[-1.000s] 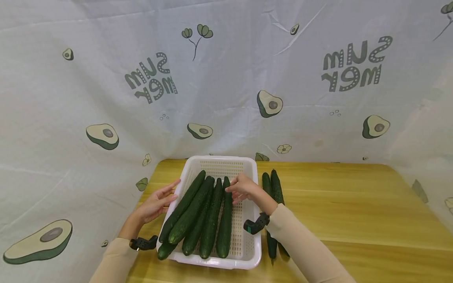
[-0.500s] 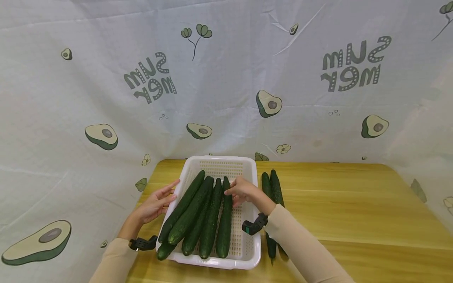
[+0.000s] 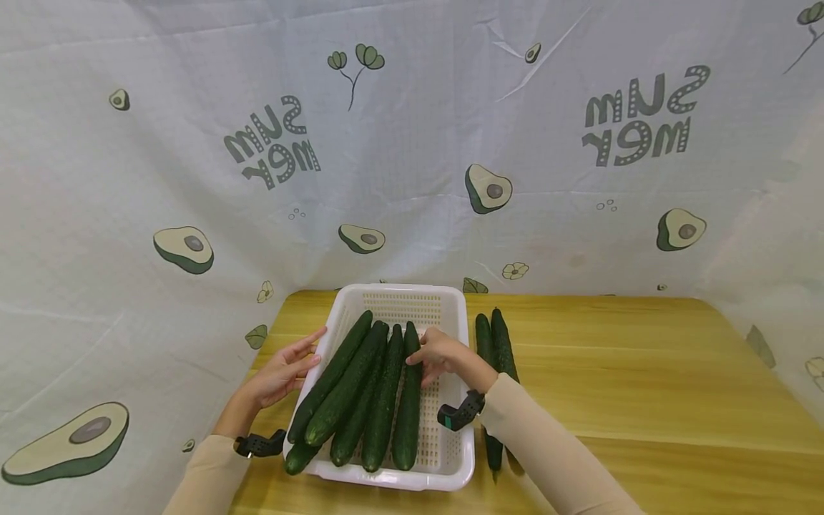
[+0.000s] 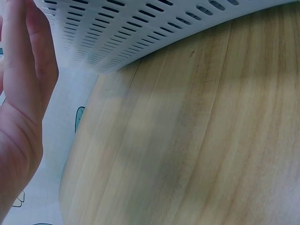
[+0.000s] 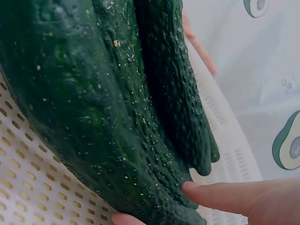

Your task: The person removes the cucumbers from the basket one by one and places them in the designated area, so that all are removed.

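Observation:
A white plastic basket (image 3: 466, 436) holds several long green cucumbers (image 3: 347, 386), laid lengthwise and leaning on one another towards its left side. My right hand (image 3: 440, 355) reaches inside and pinches the upper part of the rightmost cucumber (image 3: 407, 422). In the right wrist view, its fingertips lie on both sides of that cucumber (image 5: 103, 140) near the tapered end. Against the basket's left side rests my left hand (image 3: 281, 373), fingers extended along the rim. The left wrist view shows this hand (image 4: 23, 89) beside the slotted outer wall (image 4: 117, 28).
Two more cucumbers (image 3: 504, 348) lie side by side on the wooden table (image 3: 618, 372), just right of the basket and partly under the right forearm. A white cloth (image 3: 412, 186) printed with avocados hangs behind the table. Each wrist wears a black camera band (image 3: 461, 410).
My right hand has slid slightly towards the near side along the rightmost cucumber. The left hand, the basket and the other cucumbers look the same.

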